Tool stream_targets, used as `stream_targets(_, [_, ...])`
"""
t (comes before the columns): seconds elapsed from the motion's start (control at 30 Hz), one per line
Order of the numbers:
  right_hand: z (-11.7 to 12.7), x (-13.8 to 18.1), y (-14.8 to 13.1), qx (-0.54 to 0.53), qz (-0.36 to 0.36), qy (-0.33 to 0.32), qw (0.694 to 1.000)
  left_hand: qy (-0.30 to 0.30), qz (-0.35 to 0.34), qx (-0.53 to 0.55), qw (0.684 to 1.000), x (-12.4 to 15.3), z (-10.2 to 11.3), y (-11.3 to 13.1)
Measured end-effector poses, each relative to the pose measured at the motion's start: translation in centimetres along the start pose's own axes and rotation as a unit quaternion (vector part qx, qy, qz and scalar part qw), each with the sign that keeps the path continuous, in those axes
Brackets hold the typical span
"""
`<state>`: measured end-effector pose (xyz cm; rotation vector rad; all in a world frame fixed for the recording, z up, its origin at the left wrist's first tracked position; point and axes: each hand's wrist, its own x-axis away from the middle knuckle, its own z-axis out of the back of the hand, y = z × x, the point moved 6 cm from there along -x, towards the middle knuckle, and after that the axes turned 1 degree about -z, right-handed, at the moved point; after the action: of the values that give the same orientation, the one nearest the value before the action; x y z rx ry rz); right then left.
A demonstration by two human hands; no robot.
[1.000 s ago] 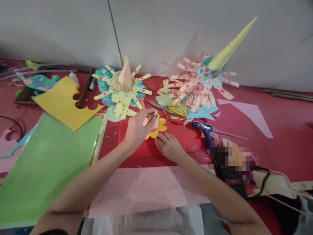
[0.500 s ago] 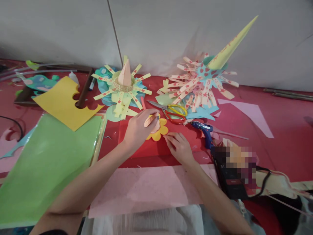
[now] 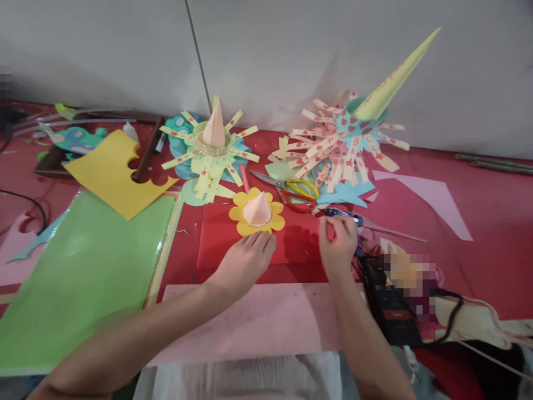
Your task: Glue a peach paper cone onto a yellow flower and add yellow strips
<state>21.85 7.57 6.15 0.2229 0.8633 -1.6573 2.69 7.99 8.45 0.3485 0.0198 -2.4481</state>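
Sitting on the red: a yellow flower cutout with rounded petals (image 3: 277,223), lying on a flat bright-red sheet (image 3: 214,244). That flower is the middle of my clock, with 12 toward the wall.
Flower's centre: a small pale-pink cone (image 3: 257,211), tip up, standing in the middle of the petals.
Left hand: the left hand (image 3: 246,256) is at 6 o'clock, fingers together and bent, tips right by the lowest petals. Can't tell if they're touching, or if anything's tucked underneath.
Right hand: the right hand (image 3: 340,243) is loosely half-curled between 3 and 4, well apart from the petals. Some red shows through the fingers, can't tell if it's a held scrap or just tabletop.
Glue gun: dark-blue glue gun (image 3: 355,220) at 3 o'clock, partly blocked by that hand.
Scissors: metal scissors with one yellow and one red handle (image 3: 284,184) at 2 o'clock.
Spiky crown: pale-yellow strip crown with a pink cone (image 3: 211,147) around 11.
Phone: black phone (image 3: 389,305), 4 o'clock.
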Motion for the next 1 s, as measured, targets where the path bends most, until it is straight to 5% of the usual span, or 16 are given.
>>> stream_targets(0.2, [3.5, -0.5, 5.5, 0.073, -0.207, 0.021, 0.975, -0.084, 0.070, -0.095, 0.990, -1.5, -4.4, 0.5])
stream_targets(0.37, [3.5, 0.5, 8.6, 0.094, -0.347, -0.113, 0.926, -0.099, 0.072, -0.102, 0.987, -1.7, -4.7, 0.4])
stream_targets(0.5, [2.0, 0.8, 8.5, 0.080, -0.350, -0.179, 0.916, -0.092, 0.046, -0.090, 0.991, -1.4, -4.4, 0.1])
stream_targets(1.0, [0.8, 1.2, 8.9, 0.093, -0.290, -0.094, 0.948, -0.033, 0.059, -0.049, 0.997, 0.4, -4.2, -1.6])
